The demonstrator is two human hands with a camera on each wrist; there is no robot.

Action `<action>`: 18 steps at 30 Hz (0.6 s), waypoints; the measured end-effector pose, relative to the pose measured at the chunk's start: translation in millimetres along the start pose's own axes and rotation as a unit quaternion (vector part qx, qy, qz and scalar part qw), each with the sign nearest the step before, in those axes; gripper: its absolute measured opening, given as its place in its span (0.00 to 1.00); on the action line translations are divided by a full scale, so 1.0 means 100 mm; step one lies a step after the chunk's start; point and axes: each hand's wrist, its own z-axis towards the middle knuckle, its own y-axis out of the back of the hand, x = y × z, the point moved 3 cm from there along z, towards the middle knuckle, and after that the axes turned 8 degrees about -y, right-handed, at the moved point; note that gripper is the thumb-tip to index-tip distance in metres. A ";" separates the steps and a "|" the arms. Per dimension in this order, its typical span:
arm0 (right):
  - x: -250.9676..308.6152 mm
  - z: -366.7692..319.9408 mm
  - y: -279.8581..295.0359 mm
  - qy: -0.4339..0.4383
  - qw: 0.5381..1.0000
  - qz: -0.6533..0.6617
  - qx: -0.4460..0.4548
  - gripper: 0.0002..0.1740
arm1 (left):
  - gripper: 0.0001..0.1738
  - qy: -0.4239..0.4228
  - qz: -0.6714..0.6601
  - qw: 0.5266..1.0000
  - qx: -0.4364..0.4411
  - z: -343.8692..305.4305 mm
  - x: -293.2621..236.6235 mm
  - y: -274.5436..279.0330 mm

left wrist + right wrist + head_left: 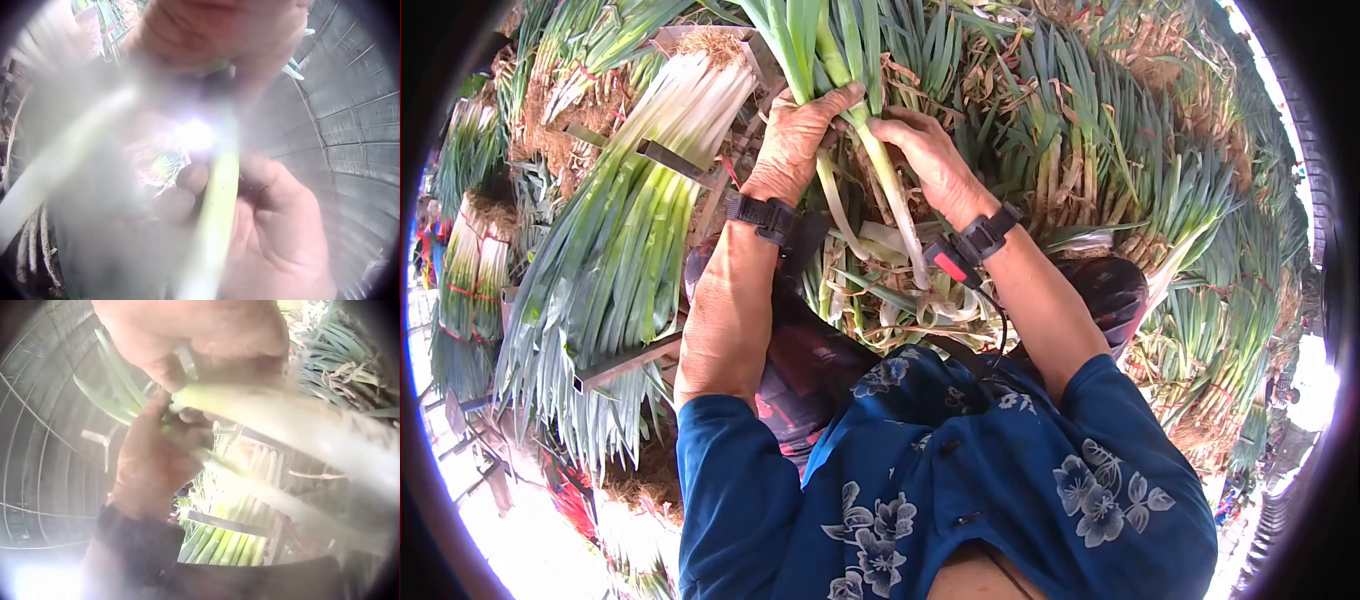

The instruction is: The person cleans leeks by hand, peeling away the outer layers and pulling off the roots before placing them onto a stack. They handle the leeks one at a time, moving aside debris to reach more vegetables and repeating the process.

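Observation:
Two or more green onion stalks [885, 175] hang between the hands in the head view, leaves up and white ends down. The left hand [802, 135] grips them below the leaves, its thumb across the stalks. Just to the right, the right hand [925, 155] pinches the thicker stalk with thumb and fingers. In the left wrist view a pale stalk [219, 200] runs past the right hand [275, 237]. The right wrist view shows the left hand [162, 453] round the stalks; a blurred stalk [281, 419] crosses in front.
A large pile of cleaned onions [625, 210] lies at the left on a metal frame [625, 362]. Unpeeled onions with brown roots [1090, 150] fill the right side. Peeled-off leaves [930, 310] lie below the hands, and tied bundles [475, 265] stand at the far left.

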 end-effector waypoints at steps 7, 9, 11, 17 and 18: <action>-0.04 0.20 0.07 -0.072 0.985 -0.157 0.026 0.14 | 0.13 -0.083 -0.001 0.996 0.032 -0.07 0.03 0.00; -0.07 0.20 0.04 -0.074 0.984 -0.164 0.011 0.11 | 0.14 -0.095 -0.007 0.995 0.033 -0.07 0.08 -0.01; -0.12 0.22 0.03 -0.059 0.979 -0.197 -0.006 0.10 | 0.14 -0.099 -0.019 0.994 0.035 -0.08 0.10 -0.01; -0.27 0.09 0.03 -0.124 0.991 0.041 -0.010 0.10 | 0.11 -0.073 -0.030 0.996 0.048 -0.15 0.07 0.04; -0.40 0.11 0.09 -0.139 0.984 0.108 0.007 0.10 | 0.10 -0.054 -0.028 0.997 0.049 -0.15 0.07 0.07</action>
